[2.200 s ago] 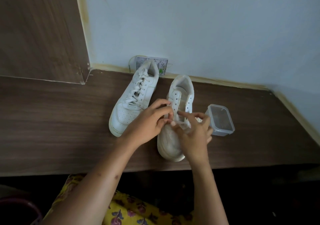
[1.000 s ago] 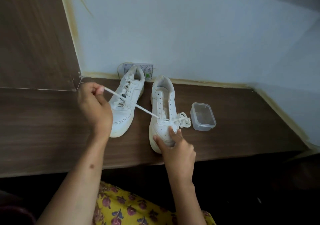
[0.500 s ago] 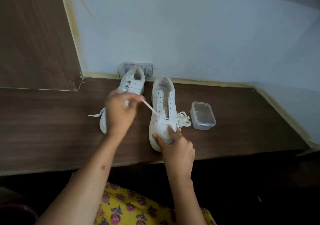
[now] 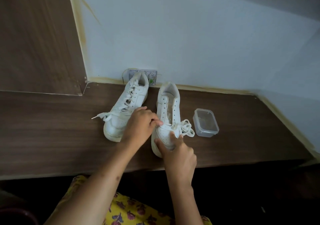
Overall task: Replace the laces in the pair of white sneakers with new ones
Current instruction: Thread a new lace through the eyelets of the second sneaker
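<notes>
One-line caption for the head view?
Left hand pinches the lace at the unlaced sneaker; right hand steadies its toe.

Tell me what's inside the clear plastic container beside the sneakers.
The clear plastic container sits open with no lid, and nothing shows inside; the wooden table shows through its walls. Nothing covers its interior.
</notes>
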`<move>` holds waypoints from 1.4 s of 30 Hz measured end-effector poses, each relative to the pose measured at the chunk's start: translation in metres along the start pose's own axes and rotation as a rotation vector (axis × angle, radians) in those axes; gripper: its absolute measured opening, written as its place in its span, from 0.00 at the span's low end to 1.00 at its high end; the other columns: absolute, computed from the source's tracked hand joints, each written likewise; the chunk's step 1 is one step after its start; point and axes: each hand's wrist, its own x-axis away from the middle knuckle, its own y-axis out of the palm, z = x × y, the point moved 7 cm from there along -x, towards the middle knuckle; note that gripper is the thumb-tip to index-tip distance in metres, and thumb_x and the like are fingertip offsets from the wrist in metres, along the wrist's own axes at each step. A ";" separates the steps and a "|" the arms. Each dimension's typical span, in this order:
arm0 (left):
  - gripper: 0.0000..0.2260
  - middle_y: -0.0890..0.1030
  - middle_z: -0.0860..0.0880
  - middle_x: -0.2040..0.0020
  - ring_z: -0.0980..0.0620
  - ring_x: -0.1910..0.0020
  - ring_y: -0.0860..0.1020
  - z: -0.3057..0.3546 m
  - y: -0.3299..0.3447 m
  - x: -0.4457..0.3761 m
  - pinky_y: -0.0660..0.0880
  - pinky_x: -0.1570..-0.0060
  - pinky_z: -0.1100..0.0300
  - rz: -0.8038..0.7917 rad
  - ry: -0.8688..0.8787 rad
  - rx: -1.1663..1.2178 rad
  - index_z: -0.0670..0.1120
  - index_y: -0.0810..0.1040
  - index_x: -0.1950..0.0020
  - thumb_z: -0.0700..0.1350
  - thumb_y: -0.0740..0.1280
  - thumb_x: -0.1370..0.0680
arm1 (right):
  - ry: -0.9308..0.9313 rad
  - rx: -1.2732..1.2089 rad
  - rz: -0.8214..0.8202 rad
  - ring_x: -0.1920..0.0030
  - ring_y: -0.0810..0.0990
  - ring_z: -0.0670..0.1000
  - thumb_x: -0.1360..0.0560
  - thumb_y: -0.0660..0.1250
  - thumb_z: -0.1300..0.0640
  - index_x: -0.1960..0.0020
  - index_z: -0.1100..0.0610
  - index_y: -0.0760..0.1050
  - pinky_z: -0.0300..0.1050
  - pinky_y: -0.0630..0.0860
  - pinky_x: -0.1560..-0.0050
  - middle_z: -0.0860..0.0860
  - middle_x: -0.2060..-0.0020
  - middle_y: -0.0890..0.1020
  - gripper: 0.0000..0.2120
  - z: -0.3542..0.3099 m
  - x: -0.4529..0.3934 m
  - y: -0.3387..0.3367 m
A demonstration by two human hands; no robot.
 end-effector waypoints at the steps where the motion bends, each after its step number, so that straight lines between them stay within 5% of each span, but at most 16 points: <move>1: 0.05 0.82 0.53 0.61 0.57 0.56 0.75 0.000 -0.005 -0.001 0.68 0.36 0.59 0.061 -0.001 0.025 0.47 0.85 0.55 0.46 0.71 0.25 | 0.003 -0.005 0.000 0.41 0.80 0.53 0.25 0.60 0.31 0.27 0.43 0.66 0.47 0.75 0.48 0.49 0.30 0.73 0.31 0.000 0.000 0.000; 4: 0.05 0.81 0.52 0.58 0.54 0.59 0.76 -0.026 -0.057 0.006 0.69 0.54 0.70 0.491 -0.210 0.218 0.44 0.83 0.55 0.38 0.68 0.22 | 0.018 -0.026 -0.010 0.40 0.79 0.53 0.26 0.61 0.31 0.28 0.43 0.67 0.47 0.74 0.46 0.47 0.28 0.71 0.31 0.000 0.000 -0.001; 7: 0.06 0.82 0.46 0.57 0.47 0.61 0.77 -0.075 -0.094 0.027 0.71 0.58 0.60 0.818 -0.493 0.201 0.42 0.82 0.52 0.43 0.67 0.21 | 0.013 -0.040 0.001 0.39 0.79 0.52 0.26 0.61 0.31 0.28 0.44 0.68 0.47 0.74 0.45 0.46 0.28 0.71 0.31 0.000 0.001 -0.003; 9: 0.07 0.81 0.44 0.51 0.43 0.53 0.79 -0.082 -0.094 0.026 0.74 0.50 0.52 0.762 -0.487 0.092 0.42 0.81 0.47 0.44 0.68 0.21 | 0.010 -0.057 0.018 0.40 0.79 0.51 0.26 0.62 0.32 0.28 0.44 0.68 0.46 0.75 0.46 0.46 0.30 0.72 0.30 -0.001 0.001 -0.004; 12: 0.13 0.78 0.49 0.43 0.51 0.45 0.76 -0.054 -0.073 0.010 0.71 0.43 0.58 0.532 -0.228 0.096 0.43 0.79 0.38 0.42 0.70 0.22 | 0.002 -0.016 0.023 0.40 0.79 0.51 0.25 0.60 0.31 0.28 0.44 0.68 0.45 0.75 0.48 0.45 0.32 0.73 0.30 -0.004 0.001 -0.003; 18: 0.11 0.80 0.56 0.47 0.58 0.47 0.77 -0.019 -0.002 -0.001 0.72 0.44 0.66 -0.038 -0.014 0.120 0.49 0.84 0.45 0.52 0.72 0.25 | 0.026 -0.073 0.039 0.42 0.80 0.52 0.23 0.58 0.33 0.31 0.44 0.71 0.46 0.74 0.50 0.46 0.38 0.79 0.25 -0.001 -0.001 -0.008; 22: 0.07 0.80 0.57 0.53 0.58 0.53 0.78 -0.015 0.009 -0.001 0.77 0.51 0.56 -0.035 -0.002 0.117 0.49 0.82 0.50 0.50 0.71 0.24 | 0.080 -0.264 0.251 0.45 0.79 0.54 0.20 0.63 0.47 0.39 0.48 0.78 0.46 0.71 0.56 0.48 0.45 0.80 0.13 0.014 -0.010 -0.016; 25: 0.06 0.79 0.57 0.54 0.57 0.55 0.79 -0.014 0.011 0.000 0.77 0.55 0.56 -0.024 -0.007 0.112 0.49 0.81 0.53 0.51 0.69 0.23 | -0.019 -0.177 0.356 0.43 0.73 0.56 0.22 0.68 0.56 0.33 0.55 0.74 0.50 0.70 0.48 0.50 0.41 0.79 0.18 0.016 -0.028 -0.013; 29: 0.06 0.78 0.53 0.60 0.55 0.62 0.77 -0.005 0.010 0.002 0.75 0.65 0.57 0.027 0.018 0.032 0.47 0.73 0.55 0.48 0.64 0.19 | -0.132 -0.125 0.182 0.44 0.69 0.52 0.19 0.62 0.54 0.40 0.54 0.76 0.47 0.63 0.42 0.48 0.47 0.81 0.10 0.017 -0.052 -0.002; 32: 0.06 0.74 0.51 0.70 0.54 0.75 0.72 0.000 0.005 0.001 0.66 0.78 0.60 0.082 0.022 -0.008 0.49 0.61 0.53 0.46 0.56 0.17 | -0.160 -0.243 0.182 0.57 0.75 0.52 0.18 0.60 0.58 0.55 0.55 0.73 0.56 0.74 0.50 0.48 0.62 0.79 0.07 0.028 -0.058 -0.008; 34: 0.05 0.78 0.48 0.69 0.52 0.74 0.76 -0.004 0.003 0.000 0.72 0.79 0.54 0.064 -0.010 0.034 0.52 0.57 0.52 0.50 0.51 0.17 | -0.106 -0.307 0.165 0.62 0.78 0.53 0.18 0.60 0.55 0.57 0.55 0.73 0.56 0.76 0.56 0.48 0.66 0.78 0.10 0.036 -0.057 -0.012; 38: 0.11 0.80 0.47 0.65 0.49 0.67 0.79 -0.013 -0.005 0.001 0.77 0.65 0.46 -0.072 -0.198 0.166 0.48 0.65 0.53 0.53 0.52 0.17 | 0.077 -0.533 0.028 0.66 0.78 0.45 0.21 0.64 0.46 0.63 0.55 0.75 0.37 0.70 0.67 0.45 0.70 0.79 0.17 0.047 -0.051 -0.029; 42: 0.16 0.70 0.50 0.69 0.56 0.72 0.67 -0.009 -0.040 -0.006 0.65 0.66 0.60 -0.267 -0.486 0.601 0.44 0.74 0.60 0.50 0.58 0.16 | 0.136 -0.819 -0.094 0.74 0.70 0.45 0.23 0.68 0.49 0.66 0.60 0.77 0.35 0.67 0.71 0.46 0.78 0.73 0.18 0.039 -0.046 -0.071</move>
